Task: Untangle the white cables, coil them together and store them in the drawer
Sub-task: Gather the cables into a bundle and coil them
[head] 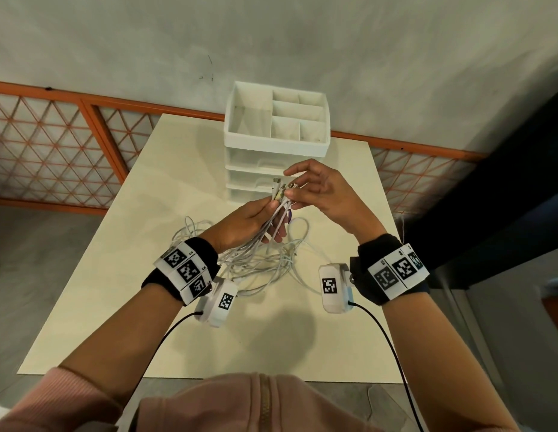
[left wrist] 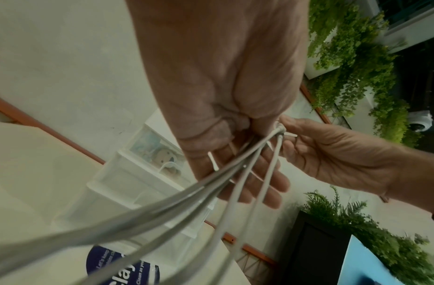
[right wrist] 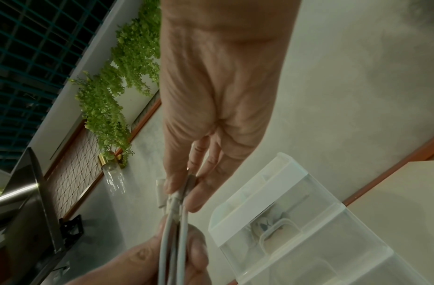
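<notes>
Left hand (head: 246, 224) grips a bundle of thin white charging cables (head: 276, 226) just below their plug ends, fingers & thumb curled round the strands; left-wrist view shows the cables (left wrist: 235, 173) running taut across the palm (left wrist: 220, 86) toward the lens. Right hand (head: 322, 194), thumb & fingertips closed, pinches the connector tips (head: 280, 191) at the top of the bundle; right-wrist view has those fingers (right wrist: 179, 181) clamped on the grey-white plugs (right wrist: 173, 200), w/ the left hand (right wrist: 162, 262) holding the strands (right wrist: 171, 241) below. Both hands are raised above the cream rectangular tabletop (head: 115, 275). Rest of the cables hangs down into a loose tangle of loops (head: 259, 266) on the table, btwn the two wrists. Behind the hands, near the table's far edge, stands a white plastic drawer unit (head: 249, 169) w/ translucent drawers, all shut, & an open compartment tray (head: 231, 120) on top. Black wristbands w/ square-code markers (head: 185, 271) & white camera pods (head: 333, 286) sit on both wrists. Grey wall (head: 302, 32) & orange-framed lattice panel (head: 53, 145) beyond.
</notes>
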Demonstrator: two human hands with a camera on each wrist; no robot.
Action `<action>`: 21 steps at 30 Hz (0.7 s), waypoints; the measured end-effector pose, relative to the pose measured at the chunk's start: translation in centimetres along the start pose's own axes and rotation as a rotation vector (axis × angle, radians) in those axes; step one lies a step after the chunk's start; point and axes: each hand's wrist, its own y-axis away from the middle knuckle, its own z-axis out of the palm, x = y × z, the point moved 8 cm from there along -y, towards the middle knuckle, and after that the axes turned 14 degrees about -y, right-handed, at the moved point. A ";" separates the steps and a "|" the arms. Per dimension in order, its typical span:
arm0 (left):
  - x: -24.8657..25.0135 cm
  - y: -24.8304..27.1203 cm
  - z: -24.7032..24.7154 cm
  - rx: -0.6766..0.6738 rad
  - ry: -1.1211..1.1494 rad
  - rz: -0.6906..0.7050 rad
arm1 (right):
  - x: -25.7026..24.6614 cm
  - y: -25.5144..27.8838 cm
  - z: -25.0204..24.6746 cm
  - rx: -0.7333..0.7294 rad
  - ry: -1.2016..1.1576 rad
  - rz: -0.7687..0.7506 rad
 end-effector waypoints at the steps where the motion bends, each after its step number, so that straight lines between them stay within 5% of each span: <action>1: 0.2 0.0 0.1 -0.024 -0.017 0.005 | 0.1 -0.1 0.1 -0.010 0.000 0.003; 14: -0.1 0.1 1.3 -0.243 -0.088 -0.068 | 0.7 0.2 0.7 -0.154 0.044 0.016; 21: 0.2 0.0 1.7 -0.260 0.012 -0.123 | 1.3 -0.1 0.0 -0.098 0.064 -0.006</action>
